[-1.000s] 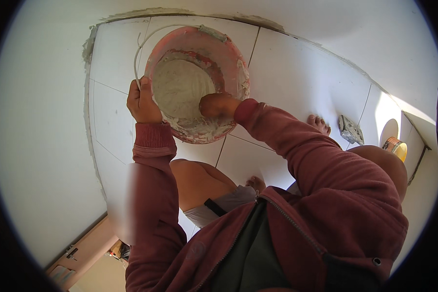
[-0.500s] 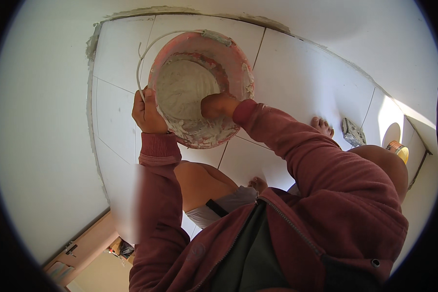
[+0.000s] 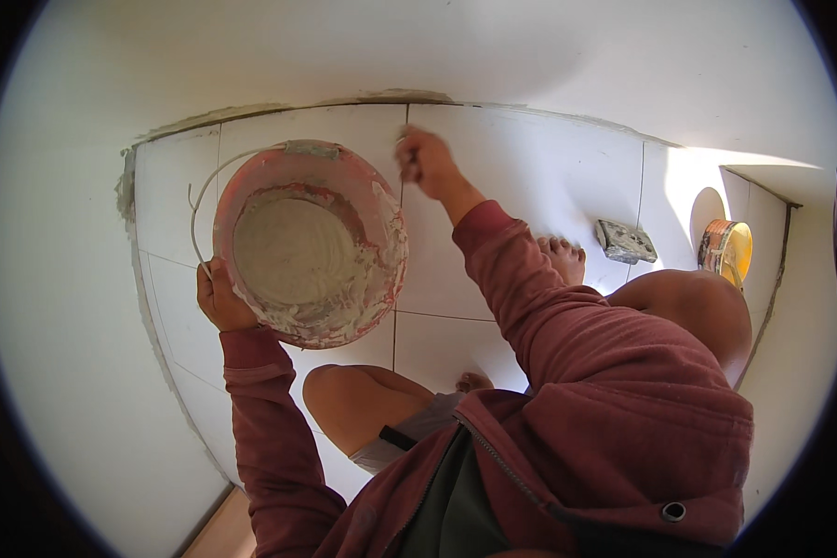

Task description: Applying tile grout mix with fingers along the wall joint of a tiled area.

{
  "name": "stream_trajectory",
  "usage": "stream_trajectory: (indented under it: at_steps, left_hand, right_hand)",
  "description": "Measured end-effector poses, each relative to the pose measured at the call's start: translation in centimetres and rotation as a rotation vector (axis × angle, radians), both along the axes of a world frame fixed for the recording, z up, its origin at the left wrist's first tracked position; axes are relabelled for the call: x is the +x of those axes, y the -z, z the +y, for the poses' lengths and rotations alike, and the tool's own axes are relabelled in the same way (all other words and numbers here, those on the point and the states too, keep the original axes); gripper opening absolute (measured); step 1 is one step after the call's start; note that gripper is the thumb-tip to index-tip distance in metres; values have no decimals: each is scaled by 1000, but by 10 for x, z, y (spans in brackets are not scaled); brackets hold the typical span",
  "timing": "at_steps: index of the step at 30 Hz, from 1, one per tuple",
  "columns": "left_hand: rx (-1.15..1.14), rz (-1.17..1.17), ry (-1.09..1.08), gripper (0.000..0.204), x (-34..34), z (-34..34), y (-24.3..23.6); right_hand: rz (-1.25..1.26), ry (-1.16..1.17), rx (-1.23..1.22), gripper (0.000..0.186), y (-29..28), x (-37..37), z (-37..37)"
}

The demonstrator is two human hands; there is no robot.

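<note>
A red bucket (image 3: pixel 389 200), its walls smeared with pale paste, stands tilted toward me on the tiles. Grey-white wet paste (image 3: pixel 293 244) covers its bottom. My left hand (image 3: pixel 223 299) grips the near left side of the rim, thumb over the edge. Beyond the bucket's right side, my right hand (image 3: pixel 426 163) is raised over the floor near the wall joint, its fingers curled closed. Whatever they hold is blurred and mostly hidden. A thin wire handle (image 3: pixel 195 216) with a caked grip leans against the bucket's far left side.
White floor tiles (image 3: pixel 521 153) meet white walls, with rough grey filler (image 3: pixel 405 97) along the joint. To the right lie a paste-caked flat block (image 3: pixel 626 241) and a yellow-orange tub (image 3: pixel 737 249). My bare foot (image 3: pixel 564 259) is close to the block.
My right hand has come out of the bucket and moved up and right toward the wall joint. My left hand still holds the rim. The view has shifted, putting the bucket lower and further left.
</note>
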State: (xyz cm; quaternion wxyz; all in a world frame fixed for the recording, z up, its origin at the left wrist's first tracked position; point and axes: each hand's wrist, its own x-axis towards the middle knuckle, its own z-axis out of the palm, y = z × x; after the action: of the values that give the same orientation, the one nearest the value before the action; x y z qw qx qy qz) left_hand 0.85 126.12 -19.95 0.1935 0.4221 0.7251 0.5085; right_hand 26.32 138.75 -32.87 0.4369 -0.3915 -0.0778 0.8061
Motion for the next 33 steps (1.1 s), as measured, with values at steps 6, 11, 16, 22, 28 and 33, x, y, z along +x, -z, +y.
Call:
stream_trajectory:
  at_steps: [6, 11, 16, 22, 28, 33]
  left_hand:
    - [2, -96, 40, 20, 4, -2, -7]
    - [10, -145, 5, 19, 19, 5, -14]
    - [33, -202, -16, 18, 15, 11, -9]
    - [41, -168, 42, 18, 25, 23, -9]
    - [-18, -73, 30, 18, 7, 10, -8]
    - [73, -279, -22, 19, 31, 20, -21]
  right_hand:
    - [-473, 341, -68, 65, 49, 42, 26]
    - [-1191, 74, 57, 72, 55, 12, 49]
    - [-1166, 131, 109, 74, 45, 34, 31]
    - [-1246, 86, 194, 70, 59, 33, 57]
    - [-1246, 166, -30, 71, 37, 39, 27]
    - [-1332, -95, 221, 69, 56, 23, 34]
